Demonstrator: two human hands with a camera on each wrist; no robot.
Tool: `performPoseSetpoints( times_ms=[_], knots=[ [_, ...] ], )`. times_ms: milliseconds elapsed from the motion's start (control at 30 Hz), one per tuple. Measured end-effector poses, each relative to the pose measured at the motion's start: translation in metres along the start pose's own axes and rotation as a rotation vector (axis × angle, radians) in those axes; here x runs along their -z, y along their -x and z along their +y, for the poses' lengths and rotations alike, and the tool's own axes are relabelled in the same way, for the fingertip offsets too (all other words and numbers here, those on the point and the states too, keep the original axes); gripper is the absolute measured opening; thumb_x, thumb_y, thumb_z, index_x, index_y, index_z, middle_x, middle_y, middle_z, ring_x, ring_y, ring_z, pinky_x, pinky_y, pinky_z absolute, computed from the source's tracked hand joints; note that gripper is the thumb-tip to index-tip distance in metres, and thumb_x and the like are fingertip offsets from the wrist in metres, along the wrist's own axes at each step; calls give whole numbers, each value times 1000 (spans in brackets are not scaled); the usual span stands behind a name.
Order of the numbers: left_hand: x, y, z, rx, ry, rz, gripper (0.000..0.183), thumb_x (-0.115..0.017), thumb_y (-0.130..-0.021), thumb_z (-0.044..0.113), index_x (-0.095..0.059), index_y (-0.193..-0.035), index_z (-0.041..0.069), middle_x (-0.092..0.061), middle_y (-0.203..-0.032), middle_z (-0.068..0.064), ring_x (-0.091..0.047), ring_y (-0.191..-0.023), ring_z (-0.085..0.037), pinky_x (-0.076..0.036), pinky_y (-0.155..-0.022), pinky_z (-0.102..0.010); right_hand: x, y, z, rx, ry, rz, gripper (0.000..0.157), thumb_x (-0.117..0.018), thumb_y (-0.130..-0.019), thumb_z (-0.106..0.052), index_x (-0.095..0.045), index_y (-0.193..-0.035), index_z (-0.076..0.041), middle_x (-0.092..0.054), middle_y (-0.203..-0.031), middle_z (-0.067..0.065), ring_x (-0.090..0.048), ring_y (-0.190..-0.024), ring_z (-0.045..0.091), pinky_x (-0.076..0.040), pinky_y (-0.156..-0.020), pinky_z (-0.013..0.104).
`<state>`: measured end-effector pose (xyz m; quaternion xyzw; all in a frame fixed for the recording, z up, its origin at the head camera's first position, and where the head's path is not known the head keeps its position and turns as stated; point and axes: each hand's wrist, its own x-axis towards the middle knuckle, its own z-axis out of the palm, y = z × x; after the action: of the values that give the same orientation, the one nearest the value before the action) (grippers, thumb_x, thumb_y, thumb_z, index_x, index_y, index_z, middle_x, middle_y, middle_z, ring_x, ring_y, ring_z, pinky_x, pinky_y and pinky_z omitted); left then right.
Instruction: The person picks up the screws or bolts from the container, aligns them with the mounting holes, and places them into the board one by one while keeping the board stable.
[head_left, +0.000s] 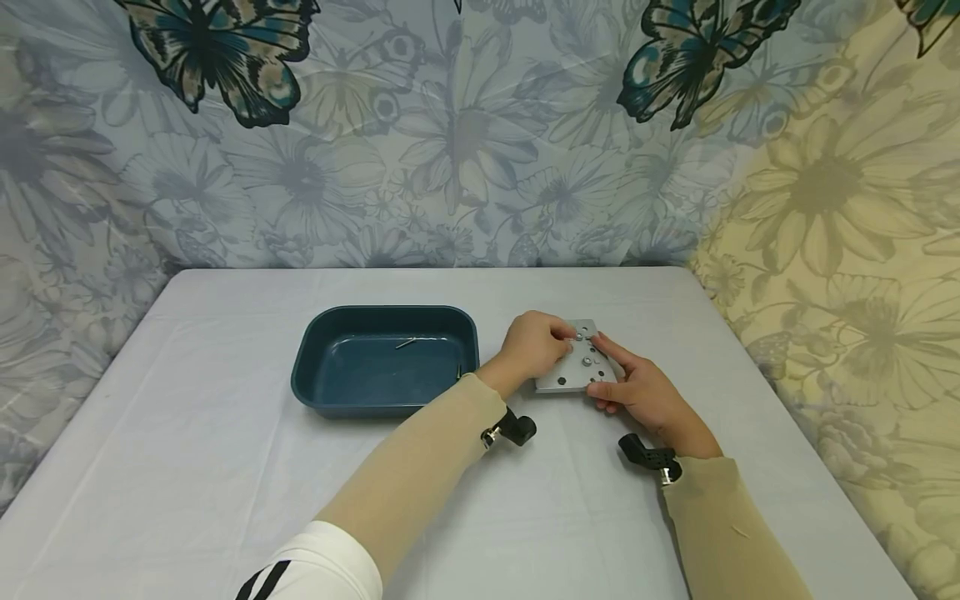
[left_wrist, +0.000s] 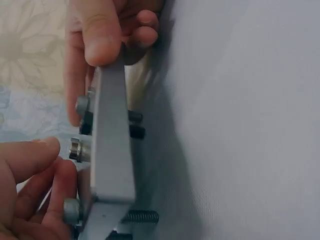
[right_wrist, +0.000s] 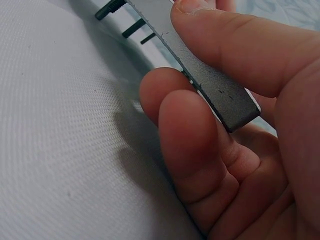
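Observation:
A grey metal plate (head_left: pixel 558 380) with several holes and bolts is tilted over the table, its edge toward me in the left wrist view. My right hand (head_left: pixel 647 390) grips it by the right side, thumb on the edge and fingers curled beneath. At its face, my left hand (head_left: pixel 531 343) has thumb and fingers loosely bent around a silver bolt (left_wrist: pixel 76 150), with a small gap between a fingertip and the bolt head. Another bolt head (left_wrist: pixel 72 211) sits lower on the plate. Threaded ends (left_wrist: pixel 144 216) stick out from the underside.
A dark teal tray (head_left: pixel 300 375) stands left of the plate, partly behind my left forearm. Inside it lies a thin metal pin or screw (head_left: pixel 406 342). White cloth (head_left: pixel 187 433) covers the table, and a patterned curtain (head_left: pixel 465 167) hangs behind it.

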<state>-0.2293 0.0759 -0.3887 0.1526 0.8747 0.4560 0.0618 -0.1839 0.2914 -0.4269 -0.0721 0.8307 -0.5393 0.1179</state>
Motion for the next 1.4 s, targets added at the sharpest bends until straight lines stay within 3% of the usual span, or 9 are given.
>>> performPoseSetpoints(
  times_ms=[167, 233, 367, 500, 800, 933, 1033, 1233, 1400],
  knots=[
    [6, 15, 9, 178, 625, 52, 23, -74, -91, 6, -76, -113, 15, -69, -109, -1, -70, -91, -21, -56, -77, -31, -1, 0, 1, -14, 15, 1, 92, -85, -82, -28, -33, -157, -22, -69, -76, 18, -63, -61, 26, -56, -60, 34],
    [13, 24, 15, 214, 816, 77, 24, -74, -91, 5, -75, -112, 16, -68, -111, 0, -71, -90, -28, -56, -75, -31, 0, 0, 1, -22, 26, 3, 92, -85, -82, -29, -33, -157, -23, -69, -76, 18, -63, -61, 26, -56, -60, 34],
    [37, 44, 25, 207, 1013, 142, 27, -73, -90, 2, -74, -114, 13, -66, -116, 0, -70, -90, -28, -57, -74, -31, 0, -1, 0, -28, 45, 8, 92, -85, -81, -28, -34, -157, -24, -69, -77, 17, -64, -62, 26, -56, -60, 34],
    [72, 61, 24, 168, 1077, 182, 33, -72, -90, 0, -70, -123, 7, -62, -127, -3, -67, -99, -24, -58, -79, -36, 0, -2, -2, -24, 49, 11, 92, -86, -81, -26, -34, -157, -23, -71, -86, 15, -64, -63, 25, -56, -60, 33],
    [137, 79, -21, 139, 810, 125, 44, -71, -92, 1, -63, -135, 8, -58, -136, -5, -63, -114, -19, -57, -77, -33, 2, 2, -3, -32, 54, 3, 95, -85, -81, -27, -31, -158, -24, -71, -89, 15, -65, -64, 24, -55, -62, 31],
    [161, 85, -47, 190, 661, 89, 45, -72, -92, 3, -63, -135, 10, -61, -133, -12, -65, -109, -25, -56, -82, -39, 0, 0, -1, -22, 44, -4, 94, -85, -81, -27, -32, -158, -25, -70, -104, 13, -65, -65, 24, -56, -62, 31],
    [175, 87, -68, 229, 504, 20, 46, -72, -92, 4, -62, -136, 9, -60, -133, -15, -65, -105, -30, -54, -86, -45, -1, 0, -1, -18, 32, -3, 93, -85, -81, -26, -32, -158, -25, -70, -106, 15, -65, -65, 23, -56, -62, 31],
    [183, 85, -100, 223, 60, -121, 46, -74, -91, 6, -63, -136, 11, -55, -140, -15, -68, -90, -24, -57, -75, -41, -1, 3, -2, -27, 28, -2, 94, -85, -82, -24, -30, -158, -25, -70, -95, 16, -64, -64, 23, -55, -61, 31],
    [177, 82, -113, 205, -85, -147, 46, -75, -91, 8, -63, -135, 13, -55, -139, -17, -64, -66, -24, -55, -62, -34, 0, 3, -2, -22, 21, -8, 94, -84, -83, -22, -29, -159, -26, -71, -90, 15, -64, -64, 23, -55, -62, 30]
  ],
)
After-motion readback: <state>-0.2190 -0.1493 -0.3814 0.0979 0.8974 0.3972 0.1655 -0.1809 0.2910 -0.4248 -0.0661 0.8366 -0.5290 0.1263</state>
